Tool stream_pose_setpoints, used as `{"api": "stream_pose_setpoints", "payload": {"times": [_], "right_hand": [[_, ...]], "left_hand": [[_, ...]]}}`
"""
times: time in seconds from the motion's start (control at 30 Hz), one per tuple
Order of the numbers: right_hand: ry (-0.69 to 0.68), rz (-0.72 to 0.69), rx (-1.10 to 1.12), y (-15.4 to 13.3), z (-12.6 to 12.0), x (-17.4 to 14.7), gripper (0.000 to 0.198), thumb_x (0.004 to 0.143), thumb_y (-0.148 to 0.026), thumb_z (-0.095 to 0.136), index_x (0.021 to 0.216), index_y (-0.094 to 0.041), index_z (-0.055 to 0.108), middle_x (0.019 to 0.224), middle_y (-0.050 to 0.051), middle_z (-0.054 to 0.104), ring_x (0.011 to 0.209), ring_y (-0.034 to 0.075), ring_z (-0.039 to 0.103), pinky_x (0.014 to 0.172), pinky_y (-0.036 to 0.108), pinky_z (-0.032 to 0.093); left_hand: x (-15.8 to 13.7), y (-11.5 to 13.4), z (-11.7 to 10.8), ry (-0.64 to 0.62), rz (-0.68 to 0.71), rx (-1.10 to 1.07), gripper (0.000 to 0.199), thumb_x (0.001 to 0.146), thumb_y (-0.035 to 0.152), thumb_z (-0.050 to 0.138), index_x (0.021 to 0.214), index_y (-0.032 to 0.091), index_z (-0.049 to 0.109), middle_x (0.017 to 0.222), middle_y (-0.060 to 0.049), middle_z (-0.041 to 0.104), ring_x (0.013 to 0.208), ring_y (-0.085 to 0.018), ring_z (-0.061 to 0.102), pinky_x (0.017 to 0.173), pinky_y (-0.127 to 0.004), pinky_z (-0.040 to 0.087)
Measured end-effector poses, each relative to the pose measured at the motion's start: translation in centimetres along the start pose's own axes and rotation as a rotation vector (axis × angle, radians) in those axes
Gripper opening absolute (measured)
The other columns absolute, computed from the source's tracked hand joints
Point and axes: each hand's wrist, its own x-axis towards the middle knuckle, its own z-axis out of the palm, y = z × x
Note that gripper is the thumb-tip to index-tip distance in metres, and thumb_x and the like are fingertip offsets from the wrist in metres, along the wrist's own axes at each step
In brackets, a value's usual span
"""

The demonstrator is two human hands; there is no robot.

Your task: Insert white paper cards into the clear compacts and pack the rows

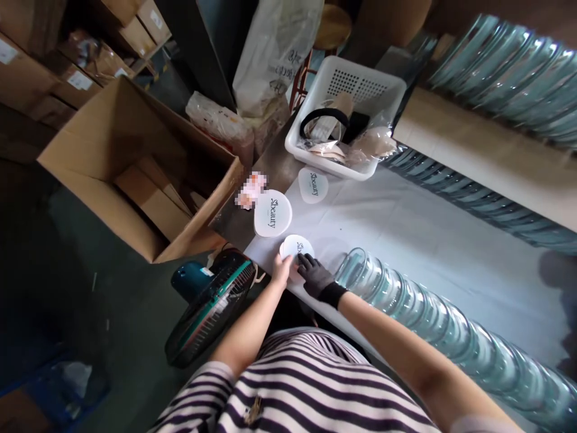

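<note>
Near the table's front edge, a rounded white card with dark print sits between my two hands, and another white edge shows under its left side. My bare left hand grips it from the lower left, thumb on top. My right hand, in a dark grey glove, is closed at its right edge, with fingertips over the print. Just beyond lies a larger white stack of cards printed "beauty". A similar white card lies farther back. To the right of my gloved hand, a row of clear glass bowls starts.
A white plastic basket with a black band and bagged pieces stands at the back. An open cardboard box is at left, above a fan. More glassware and a cardboard sheet are at right.
</note>
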Motion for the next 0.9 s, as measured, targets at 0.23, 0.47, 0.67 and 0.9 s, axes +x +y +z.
{"api": "stream_pose_setpoints", "payload": {"times": [0.23, 0.47, 0.67, 0.9], "right_hand": [[0.378, 0.433, 0.256, 8.2, -13.0, 10.5, 0.062, 0.089, -0.033, 0.056, 0.145, -0.012, 0.043, 0.144, 0.018, 0.051, 0.13, 0.031, 0.05, 0.106, 0.042, 0.043], [0.295, 0.912, 0.195, 8.9, -18.0, 19.8, 0.089, 0.07, -0.047, 0.08, 0.141, -0.012, 0.041, 0.138, 0.023, 0.05, 0.128, 0.037, 0.047, 0.102, 0.053, 0.043], [0.237, 0.969, 0.211, 9.4, -18.4, 21.2, 0.091, 0.066, -0.053, 0.083, 0.138, -0.015, 0.044, 0.135, 0.021, 0.051, 0.129, 0.035, 0.047, 0.099, 0.051, 0.047], [0.238, 0.899, 0.159, 12.2, -19.5, 20.4, 0.094, 0.055, -0.051, 0.089, 0.129, -0.008, 0.052, 0.127, 0.026, 0.056, 0.12, 0.039, 0.054, 0.098, 0.058, 0.044]], "left_hand": [[0.2, -0.4, -0.5, -0.003, 0.03, 0.189, 0.024, 0.073, 0.018, 0.072, 0.097, 0.017, 0.069, 0.099, -0.01, 0.075, 0.099, -0.029, 0.068, 0.094, -0.044, 0.053], [0.0, 0.1, 0.0, 0.037, 0.057, 0.262, 0.017, 0.071, 0.019, 0.072, 0.088, 0.016, 0.069, 0.095, -0.014, 0.075, 0.095, -0.031, 0.07, 0.09, -0.046, 0.054], [-0.6, 0.6, 0.3, 0.002, 0.048, 0.237, 0.025, 0.073, 0.015, 0.07, 0.098, 0.017, 0.071, 0.102, -0.013, 0.076, 0.099, -0.029, 0.071, 0.091, -0.041, 0.054], [-0.2, 0.3, 0.1, -0.011, 0.056, 0.227, 0.024, 0.073, 0.019, 0.071, 0.097, 0.017, 0.07, 0.103, -0.013, 0.075, 0.1, -0.03, 0.07, 0.092, -0.043, 0.053]]}}
